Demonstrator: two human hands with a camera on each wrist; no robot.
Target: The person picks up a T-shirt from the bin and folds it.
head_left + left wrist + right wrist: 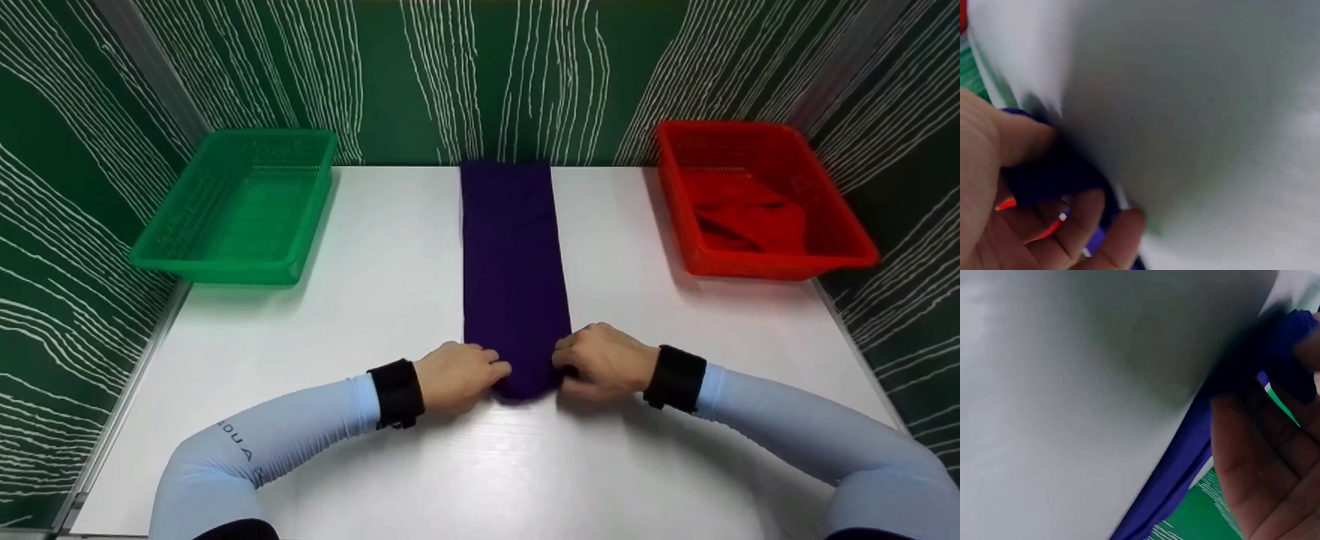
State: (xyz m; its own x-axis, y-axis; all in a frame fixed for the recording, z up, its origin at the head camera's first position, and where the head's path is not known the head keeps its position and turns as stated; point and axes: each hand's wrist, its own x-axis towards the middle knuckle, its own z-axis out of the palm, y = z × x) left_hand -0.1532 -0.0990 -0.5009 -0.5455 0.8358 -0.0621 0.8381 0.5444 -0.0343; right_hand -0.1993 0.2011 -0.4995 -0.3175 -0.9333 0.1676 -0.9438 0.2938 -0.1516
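A long strip of folded dark purple cloth (514, 255) lies on the white table, running from the back edge toward the front. My left hand (459, 373) grips the near end at its left side; in the left wrist view the cloth (1058, 174) passes between thumb and curled fingers. At the right side of that same end, my right hand (604, 361) pinches the cloth. The right wrist view has the purple cloth (1283, 354) held between thumb and fingers, its long edge trailing away. The cloth's exact kind cannot be told.
A green plastic basket (225, 265) stands at the back left of the white table (375, 465). At the back right is a red basket (780, 265) with red cloth (765, 221) inside. Green walls with white wavy lines (390, 90) enclose the table at the back and sides.
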